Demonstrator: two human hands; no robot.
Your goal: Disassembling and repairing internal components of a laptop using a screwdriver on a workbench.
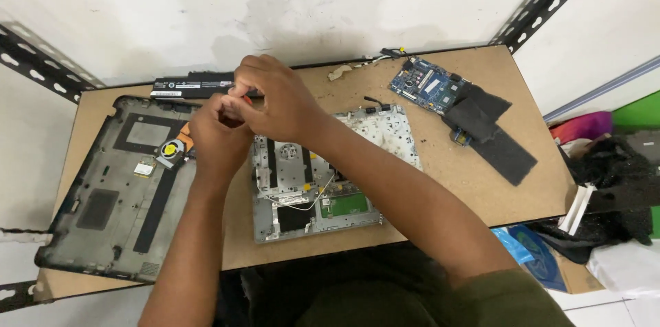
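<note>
Small red-tipped part (pixel 242 96), pinched between your left hand (pixel 218 136) and right hand (pixel 275 96), both clenched on it: a slip drops it onto the grey keyboard frame (pixel 323 182) just below your right hand.

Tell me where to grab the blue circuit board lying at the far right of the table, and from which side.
Grip the blue circuit board by its bare far-left edges, coming from above and the left. It lies flat on the wooden table, and black foam pads overlap its right end, so only the left part is free for fingers to pinch.
</note>
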